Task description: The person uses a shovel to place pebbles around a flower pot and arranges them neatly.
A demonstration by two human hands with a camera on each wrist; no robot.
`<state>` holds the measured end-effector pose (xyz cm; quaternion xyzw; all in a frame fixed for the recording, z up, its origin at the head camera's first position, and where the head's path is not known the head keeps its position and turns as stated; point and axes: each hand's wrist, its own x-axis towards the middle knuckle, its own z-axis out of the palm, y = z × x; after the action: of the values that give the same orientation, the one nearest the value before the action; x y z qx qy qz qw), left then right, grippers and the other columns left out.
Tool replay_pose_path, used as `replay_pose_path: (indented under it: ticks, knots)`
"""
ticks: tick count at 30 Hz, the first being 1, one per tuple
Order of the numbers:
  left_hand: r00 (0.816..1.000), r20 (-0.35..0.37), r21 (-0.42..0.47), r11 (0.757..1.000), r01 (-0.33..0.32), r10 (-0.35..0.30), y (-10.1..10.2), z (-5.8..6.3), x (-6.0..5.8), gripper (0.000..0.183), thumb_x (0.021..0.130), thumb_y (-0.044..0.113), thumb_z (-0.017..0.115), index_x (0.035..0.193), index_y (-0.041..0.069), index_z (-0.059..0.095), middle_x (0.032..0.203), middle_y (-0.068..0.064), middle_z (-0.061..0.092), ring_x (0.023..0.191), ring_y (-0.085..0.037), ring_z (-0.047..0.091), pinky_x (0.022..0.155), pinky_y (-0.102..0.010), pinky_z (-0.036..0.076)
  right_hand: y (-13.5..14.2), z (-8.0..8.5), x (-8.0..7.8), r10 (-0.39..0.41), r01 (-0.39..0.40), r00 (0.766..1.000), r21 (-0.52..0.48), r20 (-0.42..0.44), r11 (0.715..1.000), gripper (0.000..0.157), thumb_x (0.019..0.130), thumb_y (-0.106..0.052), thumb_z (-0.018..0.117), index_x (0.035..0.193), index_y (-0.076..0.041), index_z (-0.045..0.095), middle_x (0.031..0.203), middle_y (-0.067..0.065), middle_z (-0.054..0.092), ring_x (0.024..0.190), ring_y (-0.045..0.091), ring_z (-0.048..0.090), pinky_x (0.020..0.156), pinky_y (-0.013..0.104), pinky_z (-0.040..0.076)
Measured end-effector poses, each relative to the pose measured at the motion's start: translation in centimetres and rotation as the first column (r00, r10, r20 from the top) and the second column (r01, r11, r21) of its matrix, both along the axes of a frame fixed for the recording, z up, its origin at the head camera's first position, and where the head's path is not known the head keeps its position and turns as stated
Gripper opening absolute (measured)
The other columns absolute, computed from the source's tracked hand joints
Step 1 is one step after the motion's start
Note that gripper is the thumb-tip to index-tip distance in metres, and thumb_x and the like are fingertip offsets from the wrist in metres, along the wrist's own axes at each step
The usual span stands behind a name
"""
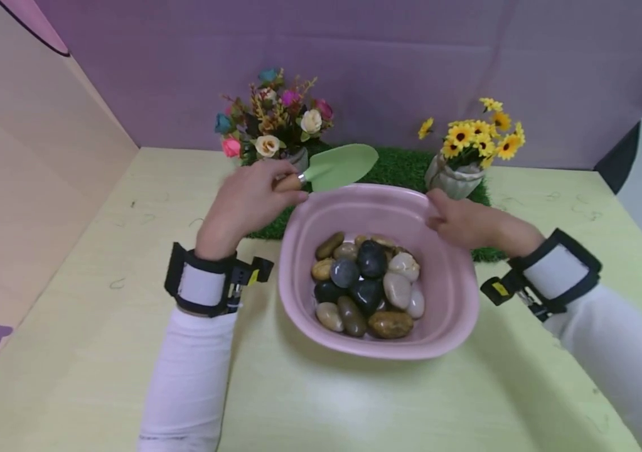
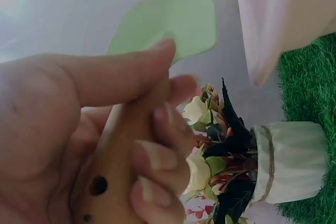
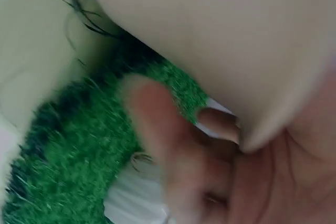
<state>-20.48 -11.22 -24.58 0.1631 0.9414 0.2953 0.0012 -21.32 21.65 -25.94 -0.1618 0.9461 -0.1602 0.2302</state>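
My left hand (image 1: 253, 201) grips the wooden handle (image 2: 123, 156) of a small garden trowel with a light green blade (image 1: 343, 166). The thumb lies along the handle near the blade, and the other fingers curl round it. The blade points right, over the back rim of a pink plastic basin (image 1: 456, 326). At the basin's back right corner, my right hand (image 1: 464, 220) holds the rim; in the right wrist view its fingers (image 3: 152, 114) are on the outer side, below the rim. Wet-looking pebbles (image 1: 366, 282) in black, brown and white lie in the basin.
Behind the basin is a green artificial grass mat (image 1: 402, 166) on the pale wooden table (image 1: 100, 351). A pot of mixed flowers (image 1: 275, 119) stands at the back left, a pot of yellow flowers (image 1: 459, 176) at the back right. A purple backdrop (image 1: 388, 69) closes off the back.
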Motion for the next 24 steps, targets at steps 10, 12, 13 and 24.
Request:
replay_pose_path:
  ticks: [10,12,13,24]
  knots:
    - [0.974,0.065,-0.069,0.972,0.223,-0.219,0.4,-0.2,-0.1,0.032,0.098,0.023,0.060,0.128,0.013,0.060,0.110,-0.008,0.066,0.099,-0.023,0.063,0.091,-0.042,0.051,-0.7,-3.1,1.3,-0.138,0.155,0.914,0.015,-0.381,0.988,0.029,0.103,-0.032,0.041,0.101,-0.004,0.046,0.067,0.012,0.048,0.054,0.025,0.052,0.046,0.035,0.039]
    - [0.970,0.080,-0.073,0.969,0.235,-0.229,0.5,-0.2,0.0,0.033,0.098,0.024,0.061,0.129,0.013,0.060,0.112,-0.008,0.067,0.100,-0.023,0.064,0.091,-0.041,0.051,-0.7,-3.2,1.4,-0.150,0.160,0.905,-0.008,-0.398,0.987,0.030,0.103,-0.032,0.042,0.101,-0.003,0.048,0.066,0.012,0.048,0.052,0.024,0.051,0.044,0.035,0.038]
    - [0.969,0.089,-0.081,0.968,0.238,-0.230,0.6,-0.2,0.1,0.033,0.098,0.025,0.060,0.129,0.014,0.060,0.113,-0.007,0.067,0.100,-0.023,0.064,0.091,-0.041,0.051,-0.6,-3.3,1.5,-0.154,0.161,0.901,-0.017,-0.405,0.987,0.031,0.103,-0.032,0.042,0.101,-0.002,0.049,0.065,0.011,0.048,0.052,0.024,0.051,0.044,0.034,0.039]
    - [0.958,0.144,-0.165,0.948,0.272,-0.249,0.8,-0.5,0.4,0.016,0.102,0.026,0.052,0.105,0.013,0.061,0.090,-0.005,0.062,0.075,-0.019,0.059,0.071,-0.034,0.049,-1.0,-3.3,1.8,-0.178,0.202,0.886,0.011,-0.429,0.979,0.034,0.102,-0.033,0.046,0.105,0.001,0.050,0.069,0.017,0.054,0.055,0.030,0.057,0.045,0.039,0.043]
